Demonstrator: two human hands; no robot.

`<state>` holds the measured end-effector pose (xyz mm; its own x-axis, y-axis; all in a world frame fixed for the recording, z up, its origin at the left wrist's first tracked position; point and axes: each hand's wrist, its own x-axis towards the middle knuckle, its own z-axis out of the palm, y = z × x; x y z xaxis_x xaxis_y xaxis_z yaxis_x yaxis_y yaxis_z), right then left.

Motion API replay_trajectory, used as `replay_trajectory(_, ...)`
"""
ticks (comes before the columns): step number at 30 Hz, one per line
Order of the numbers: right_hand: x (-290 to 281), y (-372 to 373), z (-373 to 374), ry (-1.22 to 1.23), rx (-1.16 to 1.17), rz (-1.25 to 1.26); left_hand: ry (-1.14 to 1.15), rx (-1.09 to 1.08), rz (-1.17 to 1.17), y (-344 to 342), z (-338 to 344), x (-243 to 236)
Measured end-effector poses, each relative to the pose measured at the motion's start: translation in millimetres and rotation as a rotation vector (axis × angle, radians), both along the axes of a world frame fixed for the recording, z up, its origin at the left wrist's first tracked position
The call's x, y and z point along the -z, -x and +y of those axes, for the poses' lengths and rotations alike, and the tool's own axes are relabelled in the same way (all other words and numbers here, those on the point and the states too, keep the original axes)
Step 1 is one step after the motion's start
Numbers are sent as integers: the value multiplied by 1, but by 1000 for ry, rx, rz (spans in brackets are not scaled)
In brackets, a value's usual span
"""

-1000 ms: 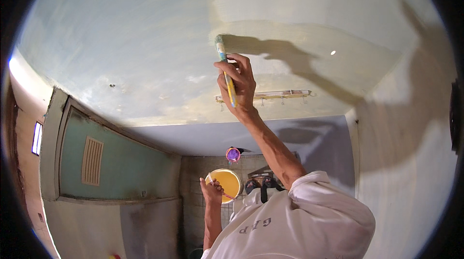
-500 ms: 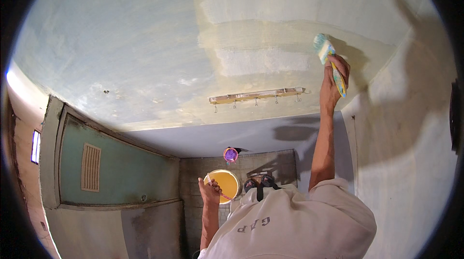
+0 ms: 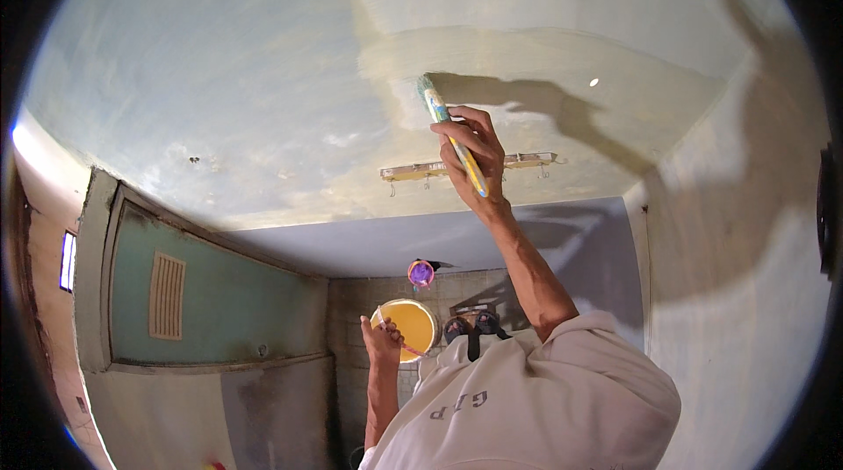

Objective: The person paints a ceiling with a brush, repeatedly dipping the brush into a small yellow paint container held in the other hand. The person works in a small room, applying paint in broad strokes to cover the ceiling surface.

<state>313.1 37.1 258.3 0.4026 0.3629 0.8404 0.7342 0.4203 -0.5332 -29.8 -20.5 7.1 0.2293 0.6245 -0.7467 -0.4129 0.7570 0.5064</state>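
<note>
My right hand [image 3: 474, 158] grips a paintbrush [image 3: 461, 149] with a blue and yellow handle, its bristles against the pale, patchily painted wall [image 3: 228, 84] near the border between bluish and cream paint. Down below, my left hand [image 3: 384, 338] is closed on the thin handle of a bucket [image 3: 415, 317] of yellow paint. A wooden strip with hooks [image 3: 536, 159] crosses the wall behind my right wrist, which hides part of it.
A green door [image 3: 228, 286] with a vent stands at the left. A small purple container [image 3: 421, 273] lies beyond the bucket. My sandalled feet [image 3: 471, 324] are on the tiled floor [image 3: 351, 312]. A pale side wall [image 3: 720, 321] rises at the right, with shadows on it.
My right hand with the brush swung to the right, then came back leftward to the middle of the wall, slightly lower than at first. My left hand stayed at the bucket.
</note>
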Motion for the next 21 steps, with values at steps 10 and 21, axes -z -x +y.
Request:
replay_trajectory(10,25,-46,-41,-77,389,76,20,-21,-29,3,-5,4)
replay_trajectory(21,26,63,85,12,206,-59,24,-131,11,3,-18,7)
